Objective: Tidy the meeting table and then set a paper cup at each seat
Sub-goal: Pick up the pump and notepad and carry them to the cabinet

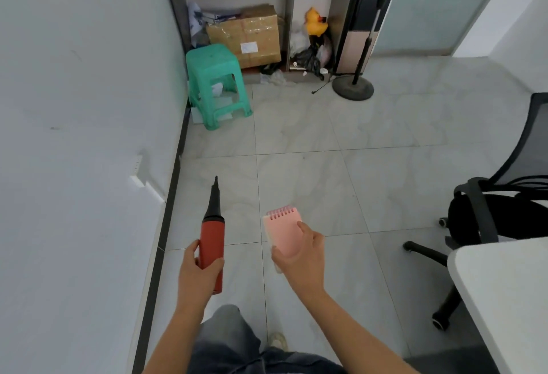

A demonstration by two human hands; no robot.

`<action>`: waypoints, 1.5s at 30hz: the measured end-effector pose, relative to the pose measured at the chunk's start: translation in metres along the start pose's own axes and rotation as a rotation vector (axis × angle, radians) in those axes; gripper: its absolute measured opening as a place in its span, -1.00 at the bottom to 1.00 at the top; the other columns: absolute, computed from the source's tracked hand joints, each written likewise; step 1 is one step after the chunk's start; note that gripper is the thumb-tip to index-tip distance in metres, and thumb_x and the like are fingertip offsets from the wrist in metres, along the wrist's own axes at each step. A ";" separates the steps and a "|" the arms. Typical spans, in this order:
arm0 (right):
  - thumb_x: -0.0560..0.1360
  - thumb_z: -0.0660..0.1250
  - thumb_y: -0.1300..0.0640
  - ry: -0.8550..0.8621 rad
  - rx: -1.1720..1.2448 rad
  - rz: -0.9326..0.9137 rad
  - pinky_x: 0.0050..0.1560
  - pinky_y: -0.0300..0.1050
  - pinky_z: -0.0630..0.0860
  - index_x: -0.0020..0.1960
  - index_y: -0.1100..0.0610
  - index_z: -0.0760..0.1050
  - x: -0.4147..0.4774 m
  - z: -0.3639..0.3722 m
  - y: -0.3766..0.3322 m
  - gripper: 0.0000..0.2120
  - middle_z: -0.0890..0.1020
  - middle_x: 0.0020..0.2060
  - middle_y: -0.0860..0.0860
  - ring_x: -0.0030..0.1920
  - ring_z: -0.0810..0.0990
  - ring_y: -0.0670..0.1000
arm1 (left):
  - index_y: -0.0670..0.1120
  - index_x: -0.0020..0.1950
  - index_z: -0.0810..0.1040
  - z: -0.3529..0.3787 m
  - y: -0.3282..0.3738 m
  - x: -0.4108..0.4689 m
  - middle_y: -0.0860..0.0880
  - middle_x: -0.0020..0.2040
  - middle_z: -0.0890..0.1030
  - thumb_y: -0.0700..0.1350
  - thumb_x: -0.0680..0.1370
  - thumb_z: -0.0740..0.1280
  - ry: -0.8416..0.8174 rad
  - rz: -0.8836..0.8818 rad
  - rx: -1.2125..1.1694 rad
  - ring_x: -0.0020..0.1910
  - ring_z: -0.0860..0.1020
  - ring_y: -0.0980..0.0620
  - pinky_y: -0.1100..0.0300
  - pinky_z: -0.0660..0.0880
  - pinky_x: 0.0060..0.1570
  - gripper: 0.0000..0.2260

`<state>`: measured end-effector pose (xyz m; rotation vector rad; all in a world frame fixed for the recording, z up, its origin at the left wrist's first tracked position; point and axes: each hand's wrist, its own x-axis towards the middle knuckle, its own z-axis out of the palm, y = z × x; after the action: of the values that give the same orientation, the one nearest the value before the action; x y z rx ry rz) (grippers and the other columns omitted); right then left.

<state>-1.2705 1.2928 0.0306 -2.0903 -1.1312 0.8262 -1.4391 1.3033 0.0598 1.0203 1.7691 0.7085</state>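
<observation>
My left hand (pixel 197 272) grips a red hand pump (pixel 212 243) with a long black nozzle that points up and away from me. My right hand (pixel 299 255) holds a pink spiral notepad (pixel 281 225) by its lower edge, the spiral at the top. Both are held out over the tiled floor in front of my legs. A corner of the white meeting table (pixel 504 290) shows at the lower right. No paper cups are in view.
A white wall runs along the left. Ahead stand a green plastic stool (pixel 216 83), a cardboard box (pixel 246 35) and a yellow toy duck (pixel 315 22) in a shelf unit, and a floor stand base (pixel 353 87). A black office chair (pixel 489 219) sits by the table.
</observation>
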 end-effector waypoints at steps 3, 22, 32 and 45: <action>0.31 0.43 -0.04 -0.002 -0.013 0.012 0.16 0.00 0.48 0.37 0.06 0.21 0.040 0.007 -0.013 -0.28 0.34 0.18 0.07 0.09 0.45 0.09 | -0.10 0.43 0.17 0.002 0.016 0.039 -0.22 0.32 0.38 -0.20 0.52 0.30 0.039 -0.059 -0.023 0.05 0.43 -0.18 -0.15 0.44 0.14 -0.48; 0.32 0.45 -0.01 0.162 0.015 0.055 0.12 -0.01 0.50 0.39 0.08 0.20 0.334 0.059 -0.175 -0.27 0.34 0.20 0.07 0.12 0.43 0.09 | -0.07 0.43 0.16 0.015 0.216 0.358 -0.19 0.29 0.41 -0.23 0.51 0.28 -0.013 0.055 -0.147 0.01 0.43 -0.09 0.05 0.48 -0.11 -0.47; 0.31 0.44 -0.01 0.153 0.023 0.048 0.19 0.03 0.45 0.38 0.07 0.20 0.502 0.058 -0.206 -0.27 0.34 0.19 0.09 0.11 0.42 0.10 | -0.10 0.43 0.18 0.078 0.296 0.483 -0.21 0.26 0.42 -0.25 0.51 0.29 -0.033 0.036 -0.081 -0.02 0.43 -0.12 0.00 0.49 -0.07 -0.47; 0.32 0.45 -0.02 0.047 0.012 -0.059 0.17 -0.02 0.47 0.37 0.09 0.22 0.727 0.029 -0.272 -0.28 0.36 0.20 0.09 0.13 0.44 0.09 | -0.09 0.43 0.18 0.168 0.420 0.623 -0.20 0.29 0.41 -0.17 0.52 0.29 0.060 0.029 -0.083 0.01 0.42 -0.07 -0.04 0.44 0.13 -0.49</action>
<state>-1.1050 2.0511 0.0496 -2.0465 -1.1544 0.7509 -1.2768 2.0555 0.0610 0.9787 1.7644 0.8317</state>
